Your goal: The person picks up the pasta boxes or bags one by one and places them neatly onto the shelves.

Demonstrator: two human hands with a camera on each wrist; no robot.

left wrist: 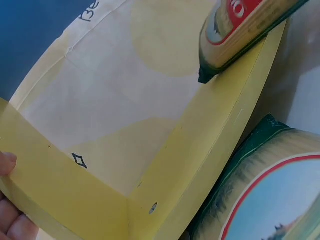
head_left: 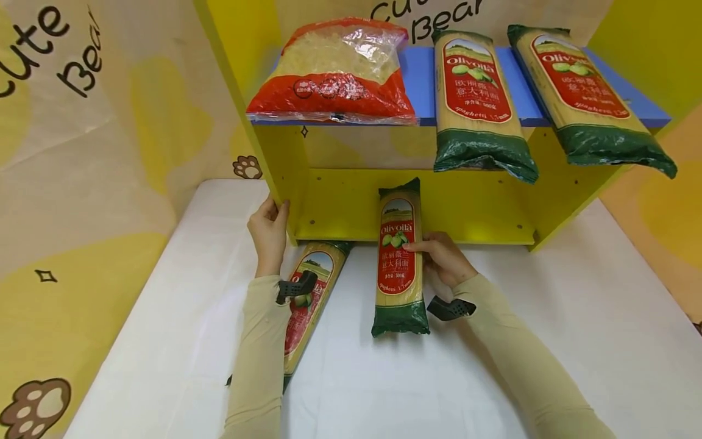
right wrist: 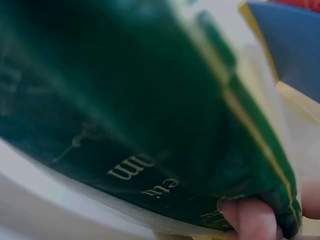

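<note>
My right hand point(head_left: 439, 256) grips a long spaghetti packet point(head_left: 399, 259) with a red label and green ends. Its far end pokes into the lower bay of the yellow shelf unit point(head_left: 417, 207). Up close in the right wrist view the packet point(right wrist: 150, 115) fills the frame and my fingertips point(right wrist: 250, 215) pinch its edge. My left hand point(head_left: 269, 231) holds the left side panel of the shelf point(left wrist: 60, 200). A second spaghetti packet point(head_left: 307, 299) lies on the white table under my left forearm, and shows as a green end point(left wrist: 270, 185) in the left wrist view.
On the blue upper shelf point(head_left: 422, 79) lie a red and clear bag of pasta point(head_left: 334, 73) and two more spaghetti packets point(head_left: 477, 97) point(head_left: 587, 91) overhanging the front. The white table point(head_left: 576, 341) spreads to both sides. A patterned yellow backdrop point(head_left: 82, 152) surrounds it.
</note>
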